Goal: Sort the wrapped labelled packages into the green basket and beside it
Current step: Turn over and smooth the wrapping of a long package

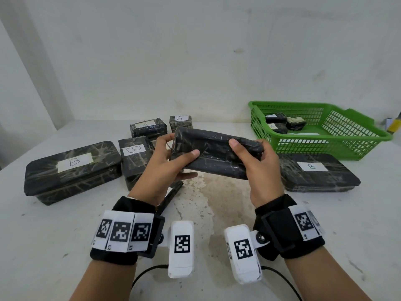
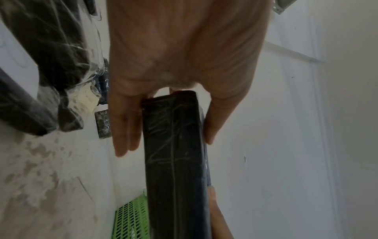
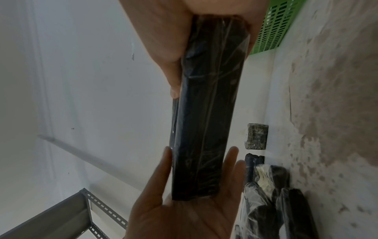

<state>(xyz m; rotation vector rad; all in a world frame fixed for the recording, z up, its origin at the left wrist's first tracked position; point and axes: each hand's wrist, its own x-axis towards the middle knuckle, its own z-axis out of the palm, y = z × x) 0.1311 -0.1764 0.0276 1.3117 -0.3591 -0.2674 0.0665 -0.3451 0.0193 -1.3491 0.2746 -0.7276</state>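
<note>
Green basket at right holds three small packages; both hands grip a long package, five remain unsorted.

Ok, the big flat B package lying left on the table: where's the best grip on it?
The big B package lies flat and is long and wide, probably too broad for one hand. Best come from above with both hands and take a grip on its two short ends, thumbs on top and fingers under the edges. The right end sits close to the smaller B package, so slide it clear first.

stained white table, white wall, grey metal rack
</note>
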